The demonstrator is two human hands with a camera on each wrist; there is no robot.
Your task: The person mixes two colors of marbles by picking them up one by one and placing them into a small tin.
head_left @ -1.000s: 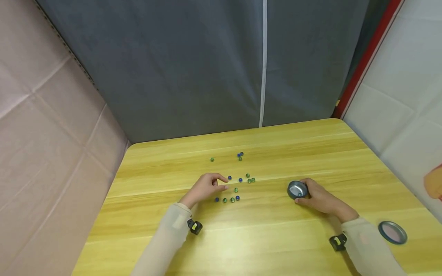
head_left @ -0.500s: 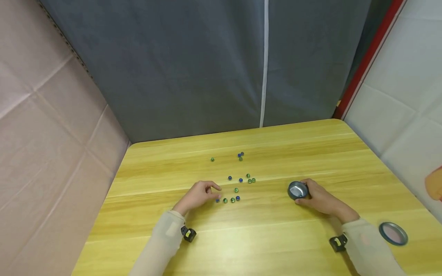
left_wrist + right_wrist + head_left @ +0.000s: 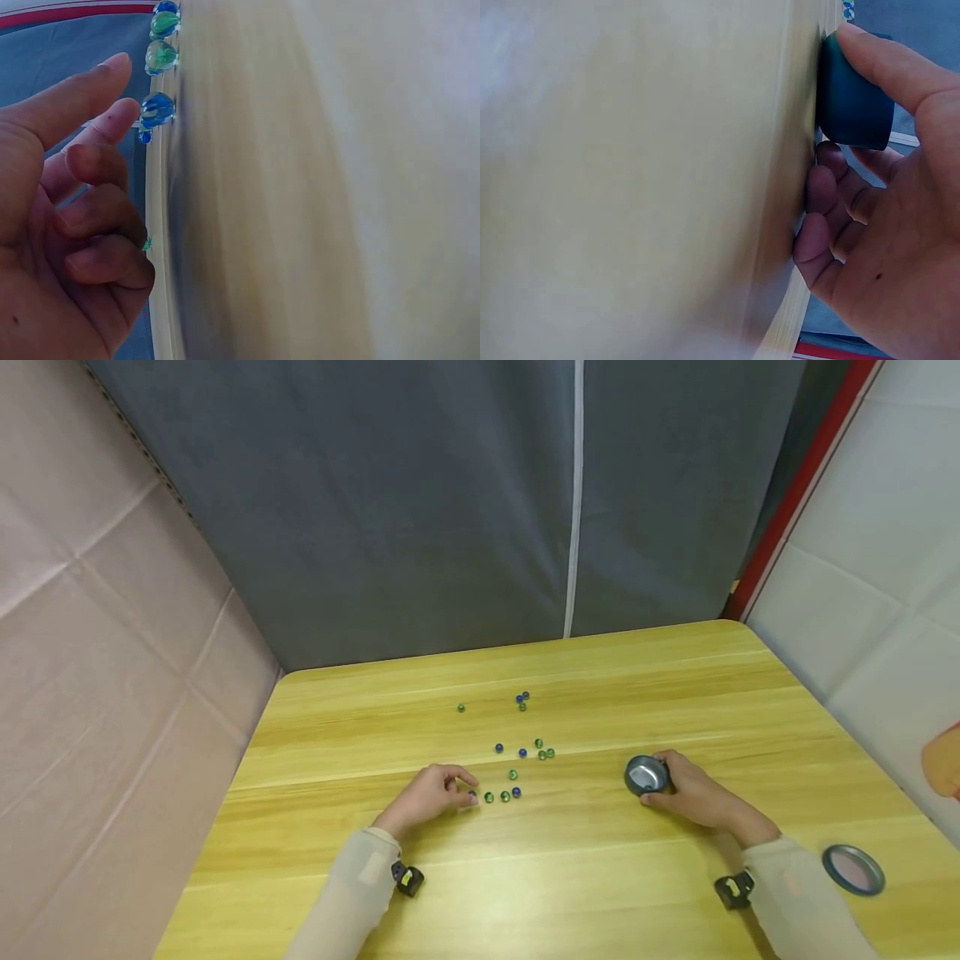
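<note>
Notably, the left hand (image 3: 429, 796), lower centre of the head view, holds nothing, thumb and forefinger parted; an off-centre pinch could roll the small blue glass marble (image 3: 157, 109), just off both tips, contact uncertain, into the green-swirled glass marble (image 3: 489, 797) alongside. Right of centre, the right hand (image 3: 696, 795) grips a round dark metal tin (image 3: 634, 785).

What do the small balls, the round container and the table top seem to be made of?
Small balls: probably glass, glossy; they look translucent, with coloured swirls.
Round container: likely metal; silvery shine inside, duller dark blue outside.
Table top: wood or laminate, somewhat glossy; grain streaks and a pale reflection.
</note>
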